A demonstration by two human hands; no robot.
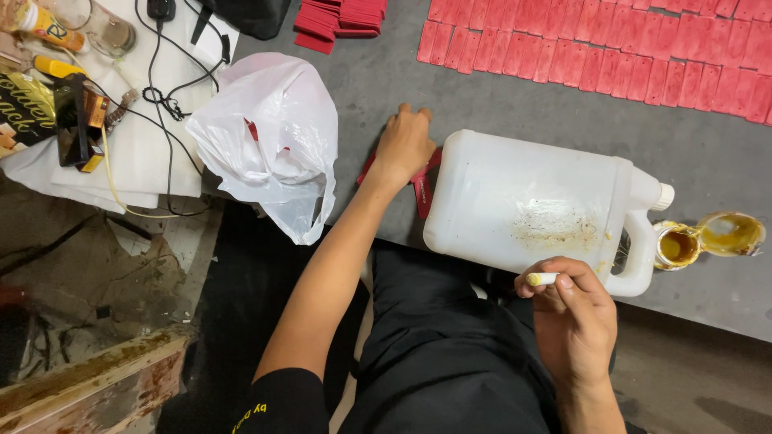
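Note:
My left hand [404, 145] rests on a small stack of red flat pieces [421, 186] on the grey table [386, 72], fingers curled over them, just left of a large white plastic jug [531, 210] that lies on its side. My right hand [572, 309] is at the table's near edge below the jug, closed around a thin white stick [542, 279] whose yellowish tip points left. To the right of the jug's cap stands a small open can of yellow glue [678, 245] with its lid [730, 233] beside it.
Rows of red flat pieces [611, 48] lie spread across the far right of the table, with a stack [338, 20] at top centre. A white plastic bag [269, 141] sits left of my left hand. Further left, black cables, a phone [71, 124] and bottles lie on white paper.

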